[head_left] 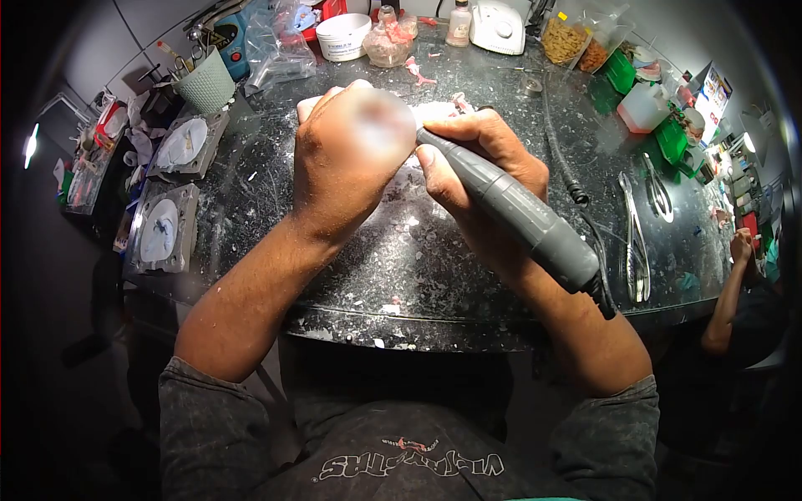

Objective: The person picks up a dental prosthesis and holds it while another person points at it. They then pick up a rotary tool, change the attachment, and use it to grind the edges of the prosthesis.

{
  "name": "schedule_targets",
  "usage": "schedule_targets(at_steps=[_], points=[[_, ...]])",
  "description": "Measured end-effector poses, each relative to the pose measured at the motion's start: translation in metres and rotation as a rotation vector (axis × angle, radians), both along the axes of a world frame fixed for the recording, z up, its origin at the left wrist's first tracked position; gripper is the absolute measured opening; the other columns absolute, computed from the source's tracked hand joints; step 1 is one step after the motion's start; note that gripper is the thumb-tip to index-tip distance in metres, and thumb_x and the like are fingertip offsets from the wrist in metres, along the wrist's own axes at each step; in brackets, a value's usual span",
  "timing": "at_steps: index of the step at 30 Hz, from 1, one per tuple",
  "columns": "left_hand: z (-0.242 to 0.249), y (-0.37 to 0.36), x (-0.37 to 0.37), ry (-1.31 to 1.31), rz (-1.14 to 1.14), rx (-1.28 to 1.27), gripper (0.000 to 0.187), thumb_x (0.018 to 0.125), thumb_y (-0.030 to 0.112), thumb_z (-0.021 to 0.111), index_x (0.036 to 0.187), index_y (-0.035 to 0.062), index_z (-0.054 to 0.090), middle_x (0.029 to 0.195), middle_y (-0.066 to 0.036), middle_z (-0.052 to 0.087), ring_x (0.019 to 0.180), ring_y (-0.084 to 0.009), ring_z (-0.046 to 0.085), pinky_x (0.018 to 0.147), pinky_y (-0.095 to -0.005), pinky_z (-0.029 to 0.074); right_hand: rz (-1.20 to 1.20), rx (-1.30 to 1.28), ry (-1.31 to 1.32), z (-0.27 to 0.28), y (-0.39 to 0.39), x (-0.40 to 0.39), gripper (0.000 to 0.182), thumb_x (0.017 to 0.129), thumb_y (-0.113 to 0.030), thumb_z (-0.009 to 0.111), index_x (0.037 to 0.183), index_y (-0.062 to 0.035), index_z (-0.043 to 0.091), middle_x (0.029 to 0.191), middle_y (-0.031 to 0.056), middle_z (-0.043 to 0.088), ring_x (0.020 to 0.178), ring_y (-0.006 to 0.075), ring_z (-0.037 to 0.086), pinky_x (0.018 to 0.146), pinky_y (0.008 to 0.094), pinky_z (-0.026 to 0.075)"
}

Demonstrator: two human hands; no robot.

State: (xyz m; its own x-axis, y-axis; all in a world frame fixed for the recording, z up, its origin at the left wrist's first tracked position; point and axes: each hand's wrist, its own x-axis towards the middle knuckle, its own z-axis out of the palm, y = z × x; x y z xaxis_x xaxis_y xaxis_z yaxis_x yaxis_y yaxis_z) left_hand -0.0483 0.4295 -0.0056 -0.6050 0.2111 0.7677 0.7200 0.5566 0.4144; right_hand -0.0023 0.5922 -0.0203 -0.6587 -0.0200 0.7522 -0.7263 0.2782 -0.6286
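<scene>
Over the speckled dark worktop [409,288], my left hand [322,167] is closed with its fingers curled inward. What it holds lies under a blurred patch, so I cannot tell what it is. My right hand [497,154] grips a grey rotary handpiece [526,213] like a pen, thumb and index finger near its front end. The tool's tip points left into the blurred patch, right beside my left hand. From its rear end a black cord [603,292] hangs down. Pinkish-white scraps [458,104] show just behind the two hands.
Two plaster-filled flasks [190,213] sit at left, below a cup of tools [207,82]. Along the back stand a white tub [343,38], a glass jar [388,42] and a white control box [499,30]. Metal pliers [637,250] lie at right; another person's arm [725,305] shows beyond.
</scene>
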Motion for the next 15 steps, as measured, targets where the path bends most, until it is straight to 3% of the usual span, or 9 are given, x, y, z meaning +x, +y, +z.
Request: schedule_targets(at_steps=[15], points=[[0.0002,0.0001,-0.0001,-0.001,0.009,-0.006,0.017,0.071,0.011,0.075,0.08,0.0076,0.061,0.08,-0.006,0.064,0.083,-0.0251,0.06,0.083,-0.0373,0.042,0.008,0.01,-0.009,0.003,-0.0001,0.0021,0.036,0.085,-0.028,0.076,0.107,-0.0024,0.064,0.093,0.0078,0.07,0.087,0.0141,0.07,0.075,0.0268,0.056]])
